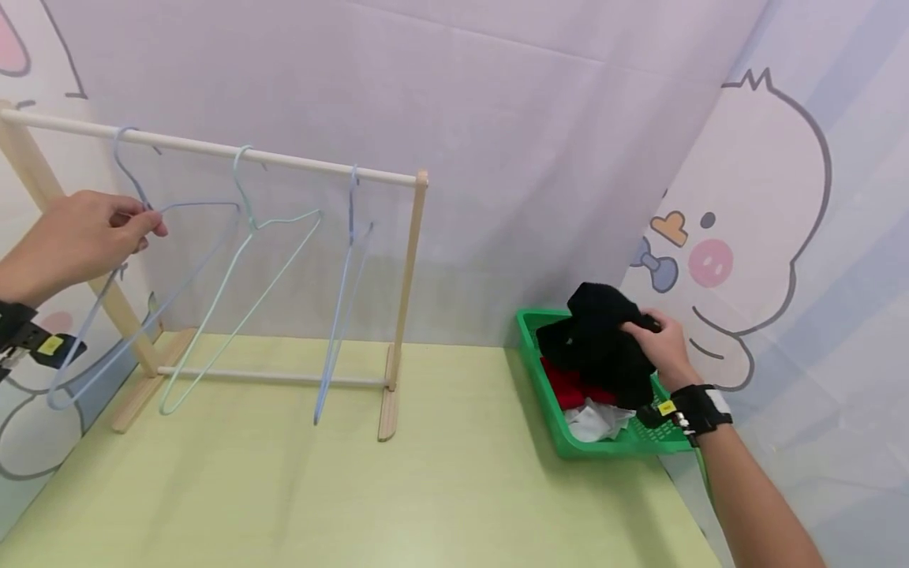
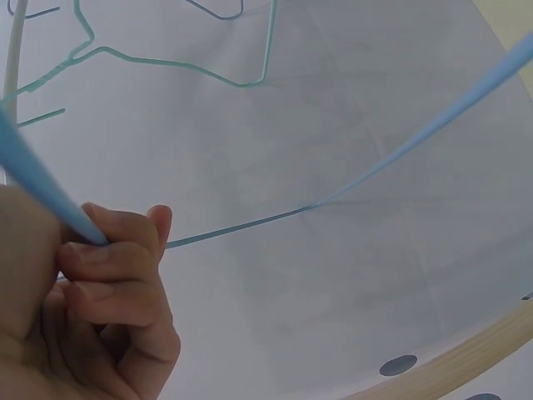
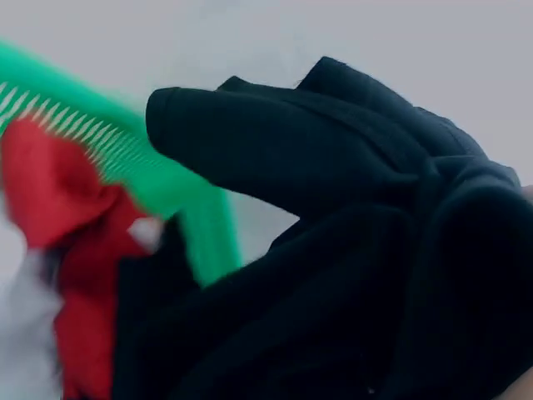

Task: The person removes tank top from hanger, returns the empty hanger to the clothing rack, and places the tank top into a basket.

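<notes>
My left hand (image 1: 95, 237) pinches a blue wire hanger (image 1: 133, 177) just below its hook, which loops over the rack's top rail. In the left wrist view, curled fingers (image 2: 125, 275) close round the hanger's wire. On the right, my right hand (image 1: 662, 347) grips a bunched black garment (image 1: 600, 339) above a green basket (image 1: 568, 447). Dark cloth fills most of the right wrist view and hides nearly all of that hand. Beneath it in the basket lie a red cloth (image 1: 566, 384) and a white cloth (image 1: 595, 420).
A wooden rack (image 1: 408, 268) stands at the back left of the pale yellow table (image 1: 454, 489). A mint-green hanger (image 1: 234, 268) and another blue hanger (image 1: 341, 315) hang from its rail (image 1: 298, 162). Curtains with cartoon prints (image 1: 753, 197) enclose the table.
</notes>
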Motion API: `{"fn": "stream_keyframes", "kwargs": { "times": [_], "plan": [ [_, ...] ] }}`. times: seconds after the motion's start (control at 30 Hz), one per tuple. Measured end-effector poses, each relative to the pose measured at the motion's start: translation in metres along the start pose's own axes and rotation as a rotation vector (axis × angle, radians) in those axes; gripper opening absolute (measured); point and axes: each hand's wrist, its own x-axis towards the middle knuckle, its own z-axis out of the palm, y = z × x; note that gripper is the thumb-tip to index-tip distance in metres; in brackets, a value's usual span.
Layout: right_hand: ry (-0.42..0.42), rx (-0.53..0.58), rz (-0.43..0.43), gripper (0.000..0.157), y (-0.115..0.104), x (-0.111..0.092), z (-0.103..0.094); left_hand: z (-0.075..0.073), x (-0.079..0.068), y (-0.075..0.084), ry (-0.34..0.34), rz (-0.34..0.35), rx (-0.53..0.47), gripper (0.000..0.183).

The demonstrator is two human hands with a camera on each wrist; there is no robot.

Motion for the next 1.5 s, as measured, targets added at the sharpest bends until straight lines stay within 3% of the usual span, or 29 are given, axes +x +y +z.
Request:
{"fn": "stream_keyframes", "kwargs": {
  "times": [0.1, 0.3, 0.6, 0.83, 1.1, 1.3, 1.5],
  "plan": [
    [-0.046, -0.185, -0.066, 0.050, 0.007, 0.002, 0.014, -0.001, -0.001, -0.001, 0.006, 0.005, 0.008, 0.042],
    [-0.139, -0.492, -0.240, 0.051, 0.018, 0.004, 0.035, -0.001, -0.004, -0.001, 0.008, -0.004, -0.003, 0.043],
    [-0.317, -0.689, -0.306, 0.055, 0.047, 0.005, 0.056, 0.000, -0.002, 0.000, 0.005, -0.020, -0.026, 0.043],
    [-0.446, -0.743, -0.267, 0.064, 0.062, 0.004, 0.061, 0.002, -0.001, -0.003, 0.004, -0.037, -0.039, 0.042],
    [-0.534, -0.717, -0.266, 0.070, 0.060, 0.007, 0.059, 0.001, 0.000, 0.000, -0.007, -0.051, -0.049, 0.043],
    [-0.543, -0.669, -0.261, 0.079, 0.044, 0.005, 0.054, 0.002, 0.002, -0.001, -0.016, -0.058, -0.057, 0.045],
    [-0.485, -0.659, -0.259, 0.091, 0.033, -0.001, 0.049, 0.004, -0.001, -0.005, -0.040, -0.059, -0.052, 0.050]
  ]
}}
